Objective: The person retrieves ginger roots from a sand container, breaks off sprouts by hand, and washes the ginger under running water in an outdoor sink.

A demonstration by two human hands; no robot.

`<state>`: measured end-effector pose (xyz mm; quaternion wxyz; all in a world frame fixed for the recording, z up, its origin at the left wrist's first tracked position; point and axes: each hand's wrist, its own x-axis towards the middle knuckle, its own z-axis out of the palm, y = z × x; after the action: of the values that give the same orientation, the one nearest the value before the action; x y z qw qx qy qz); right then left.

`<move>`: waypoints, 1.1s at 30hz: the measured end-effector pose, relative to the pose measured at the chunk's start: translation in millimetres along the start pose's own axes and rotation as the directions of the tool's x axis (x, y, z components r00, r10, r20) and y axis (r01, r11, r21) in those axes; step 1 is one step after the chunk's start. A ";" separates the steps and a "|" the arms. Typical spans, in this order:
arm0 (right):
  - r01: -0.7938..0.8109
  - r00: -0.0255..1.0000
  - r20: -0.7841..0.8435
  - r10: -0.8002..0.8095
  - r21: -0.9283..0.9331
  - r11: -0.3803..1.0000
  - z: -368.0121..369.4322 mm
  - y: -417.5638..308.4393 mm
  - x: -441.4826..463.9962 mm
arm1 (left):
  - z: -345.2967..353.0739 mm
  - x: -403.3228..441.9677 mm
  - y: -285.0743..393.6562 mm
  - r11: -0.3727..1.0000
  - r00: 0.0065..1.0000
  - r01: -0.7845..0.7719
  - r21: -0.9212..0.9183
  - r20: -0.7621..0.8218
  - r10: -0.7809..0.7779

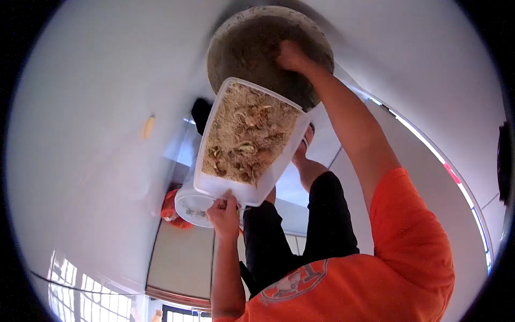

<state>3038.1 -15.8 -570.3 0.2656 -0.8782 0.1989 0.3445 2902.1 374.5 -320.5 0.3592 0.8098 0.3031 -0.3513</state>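
Observation:
My left hand (224,216) grips the near edge of a translucent plastic tub (238,189), which is tilted. Tan, crumbly material (230,123) fills much of the tub, with curled, shrivelled peel-like pieces (247,147) on top. Beyond it is a large round basin (236,59), grey-brown inside with a pale, worn rim. The far end of the tub overlaps the basin's near side. Inside the basin is my right hand (292,57), its fingers curled down toward the dark bottom. Whatever those fingers hold is too dim to make out.
A round clear container (196,206) with bits inside stands left of my left hand, beside a red bag (173,209). My legs in black shorts (327,220) are below the tub. A small yellow object (148,127) lies on the white surface at left.

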 end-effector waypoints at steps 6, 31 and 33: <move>0.013 0.997 -0.025 0.074 0.987 0.157 -12.4 5.6 -83.3 | -5.4 -4.4 3.4 0.995 1.000 -0.026 0.092 0.010 0.025; 0.275 0.906 -0.269 -0.328 -0.216 0.937 -133.5 8.3 -149.8 | 38.2 47.3 119.9 0.937 0.932 -0.342 0.066 0.155 0.329; 0.277 0.884 -0.312 -0.349 -0.252 0.927 -145.2 14.3 -139.0 | 47.7 75.3 122.0 0.912 0.906 -0.403 0.081 0.177 0.385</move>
<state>3008.0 -91.4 -386.0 0.1885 -0.9681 0.0625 0.1529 3018.9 286.5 -358.3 0.3980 0.8435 0.0831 -0.3509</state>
